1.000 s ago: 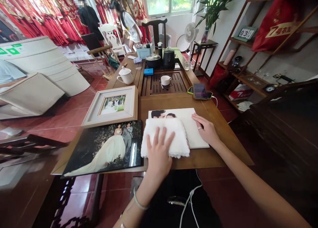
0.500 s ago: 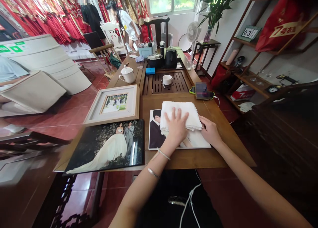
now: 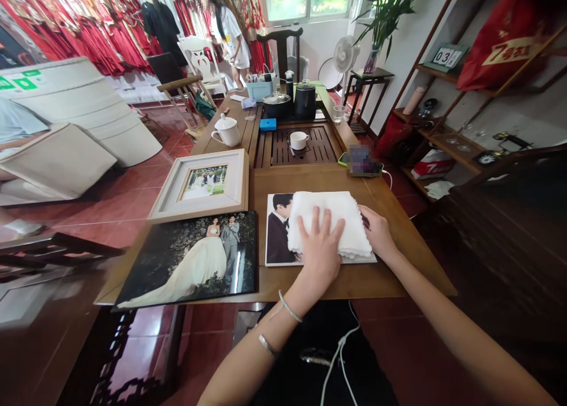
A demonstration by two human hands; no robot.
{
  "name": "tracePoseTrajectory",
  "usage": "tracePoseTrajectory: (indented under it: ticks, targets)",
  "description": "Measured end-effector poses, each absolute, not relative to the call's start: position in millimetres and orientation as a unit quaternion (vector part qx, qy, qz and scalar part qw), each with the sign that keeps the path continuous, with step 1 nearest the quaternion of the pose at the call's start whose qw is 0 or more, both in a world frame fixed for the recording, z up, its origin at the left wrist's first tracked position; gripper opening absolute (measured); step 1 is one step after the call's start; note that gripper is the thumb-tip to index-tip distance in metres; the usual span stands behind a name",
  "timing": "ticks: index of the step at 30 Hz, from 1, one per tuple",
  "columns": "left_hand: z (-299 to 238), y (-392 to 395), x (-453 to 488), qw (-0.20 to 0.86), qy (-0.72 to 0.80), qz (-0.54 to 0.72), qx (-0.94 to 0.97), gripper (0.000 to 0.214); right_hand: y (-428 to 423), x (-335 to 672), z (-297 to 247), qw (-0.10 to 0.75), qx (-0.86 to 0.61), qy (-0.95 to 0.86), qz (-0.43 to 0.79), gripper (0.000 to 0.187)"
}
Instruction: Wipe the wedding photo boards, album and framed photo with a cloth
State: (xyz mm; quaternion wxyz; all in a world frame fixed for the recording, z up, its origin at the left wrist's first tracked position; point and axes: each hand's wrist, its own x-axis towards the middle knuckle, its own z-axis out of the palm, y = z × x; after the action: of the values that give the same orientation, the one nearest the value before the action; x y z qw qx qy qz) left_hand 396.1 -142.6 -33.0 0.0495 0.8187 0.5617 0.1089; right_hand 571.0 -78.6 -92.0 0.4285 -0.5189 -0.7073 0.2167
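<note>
A folded white cloth lies over most of a photo panel on the wooden table. At the panel's left, a figure in a dark suit shows beside the cloth. My left hand rests flat on the cloth with its fingers spread. At the panel's right edge, my right hand has its fingers curled around the side; its fingertips are partly hidden. To the left lies a dark wedding photo panel, and behind that a pale framed photo.
A wooden tea tray holding a white cup sits beyond the panel. A lidded white mug stands left of it, a phone with a cable at right. Two people stand at the back; another sits at far left.
My left hand and the cloth have slid toward me and slightly right over the panel, uncovering more of its upper left. My right hand stays at the right edge.
</note>
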Motion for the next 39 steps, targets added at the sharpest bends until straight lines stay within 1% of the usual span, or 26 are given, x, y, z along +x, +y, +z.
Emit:
tracePoseTrajectory:
  ticks: [4,8,12,15,20,30,34,39]
  targets:
    - [-30.9,-167.1,386.1,0.074,0.546,0.109,0.828,0.071,-78.0,571.1,-94.2,0.435,-0.512,-0.706,0.222,0.04]
    - [-23.5,-191.7,364.4,0.117,0.523,0.103,0.838,0.085,-78.0,568.6,-92.8,0.435,-0.505,-0.718,0.199,0.031]
    - [-11.2,-213.0,336.3,0.168,0.538,0.068,0.823,0.097,-79.2,565.2,-90.3,0.431,-0.515,-0.722,0.166,0.032]
    - [-4.9,-219.2,320.3,0.18,0.569,0.057,0.801,0.1,-80.0,564.2,-89.1,0.428,-0.515,-0.725,0.16,0.032]
    - [-4.1,-194.6,312.3,0.173,0.61,0.07,0.77,0.097,-79.8,563.8,-88.2,0.43,-0.517,-0.722,0.16,0.031]
    - [-13.9,-107.9,326.5,0.11,0.649,0.08,0.749,0.08,-78.9,564.0,-89.5,0.43,-0.512,-0.726,0.161,0.031]
    - [-18.0,-99.8,333.5,0.082,0.665,0.09,0.737,0.076,-78.6,563.6,-90.3,0.431,-0.511,-0.726,0.159,0.031]
    - [-20.8,-111.5,335.8,0.058,0.656,0.08,0.748,0.078,-78.6,562.7,-90.0,0.43,-0.512,-0.727,0.155,0.031]
